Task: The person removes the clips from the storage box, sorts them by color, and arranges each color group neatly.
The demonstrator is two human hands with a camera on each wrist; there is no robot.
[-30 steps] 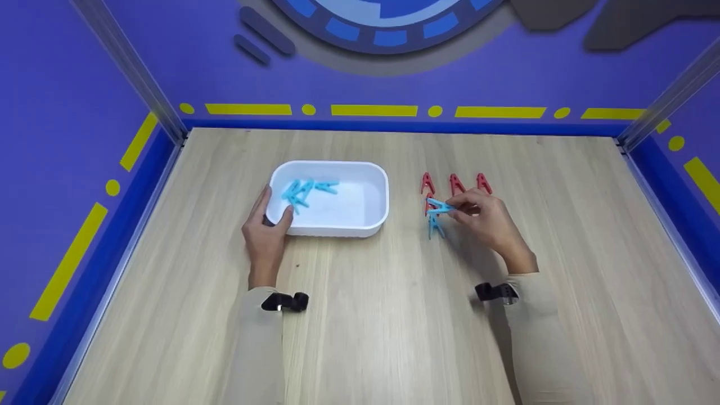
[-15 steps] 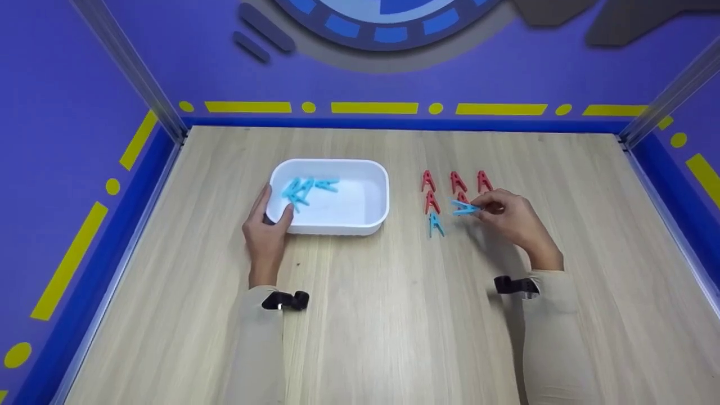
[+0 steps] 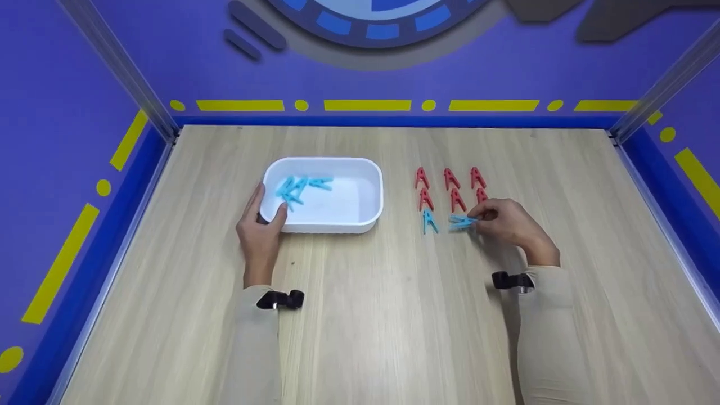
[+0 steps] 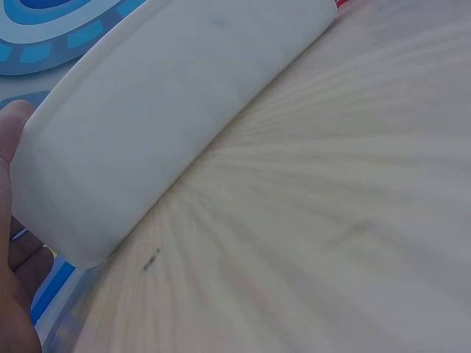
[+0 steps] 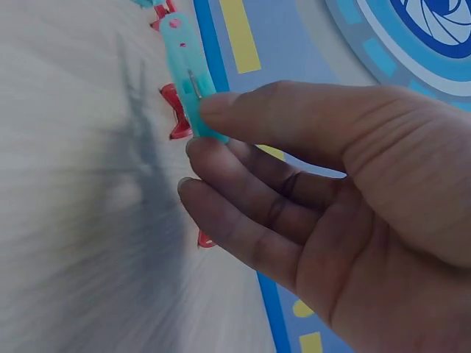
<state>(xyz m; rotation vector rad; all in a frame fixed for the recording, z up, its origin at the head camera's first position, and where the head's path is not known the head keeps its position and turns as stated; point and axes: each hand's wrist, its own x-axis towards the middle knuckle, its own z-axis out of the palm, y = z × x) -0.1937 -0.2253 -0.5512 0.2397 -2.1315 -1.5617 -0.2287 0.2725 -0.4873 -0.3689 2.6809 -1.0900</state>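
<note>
A white plastic tub [image 3: 332, 228] stands left of the table's middle with several light-blue clothespins [image 3: 320, 183] in its left half. My left hand [image 3: 260, 233] grips its near left corner, thumb over the rim and fingers along the outer wall. My right hand [image 3: 509, 225] pinches another blue clothespin [image 5: 188, 73] between thumb and fingertips, low over the table and tilted sideways. Two rows of red clothespins [image 3: 451, 178] lie just beyond it, the nearest right one partly covered by my right hand. One blue clothespin [image 3: 429, 222] lies below the left red column.
The wooden table [image 3: 360, 315] is bounded by a blue printed back wall [image 3: 371, 84] and side walls with metal corner posts. A black wrist camera [image 3: 512, 280] sits on each sleeve.
My right hand has moved right and then nearer to me with the blue clothespin, uncovering red clothespins in the second row. My left hand keeps its grip on the tub.
</note>
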